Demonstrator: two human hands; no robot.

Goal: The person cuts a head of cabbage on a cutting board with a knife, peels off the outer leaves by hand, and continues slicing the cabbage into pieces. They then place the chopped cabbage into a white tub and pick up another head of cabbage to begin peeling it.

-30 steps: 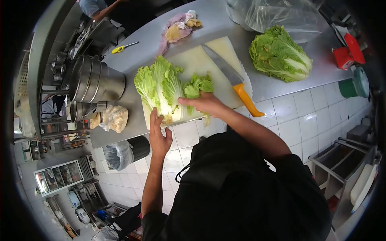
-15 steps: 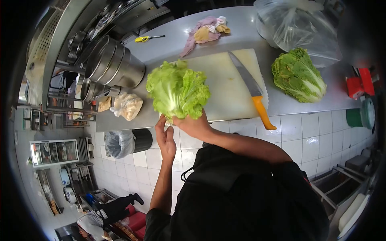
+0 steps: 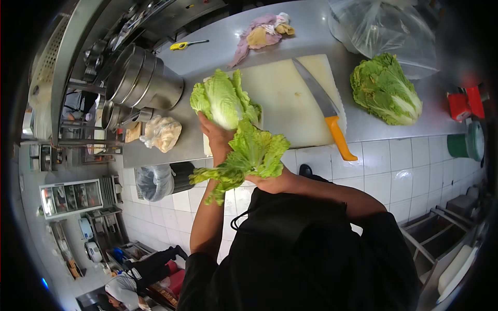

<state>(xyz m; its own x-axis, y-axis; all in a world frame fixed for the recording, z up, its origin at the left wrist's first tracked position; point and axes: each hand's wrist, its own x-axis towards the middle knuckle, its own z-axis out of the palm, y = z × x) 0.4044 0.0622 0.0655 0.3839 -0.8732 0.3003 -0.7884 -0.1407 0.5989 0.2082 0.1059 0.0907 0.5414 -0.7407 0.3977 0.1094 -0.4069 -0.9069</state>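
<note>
My left hand (image 3: 218, 141) is closed around the base of a trimmed napa cabbage head (image 3: 224, 106), over the left part of the white cutting board (image 3: 282, 114). Loose outer cabbage leaves (image 3: 254, 153) are gripped in my right hand (image 3: 272, 180), nearer my body. These leaves hang across my left wrist and hide part of it; the right fingers are partly covered too. A knife (image 3: 319, 88) with an orange handle lies on the board's right side, its handle sticking out past the front edge. Another whole napa cabbage (image 3: 386, 90) rests on the counter to the right.
Steel pots (image 3: 148, 78) and a bag of pale food (image 3: 161, 133) stand left on the metal counter (image 3: 218, 52). Behind the board are a crumpled cloth (image 3: 259, 36) and a yellow lighter (image 3: 181, 45). A lined bin (image 3: 155, 181) is below. Another person (image 3: 129, 282) works at lower left.
Outer leaves have come away from the cabbage and moved toward my body in my right hand. My left hand has risen to grip the cabbage base.
</note>
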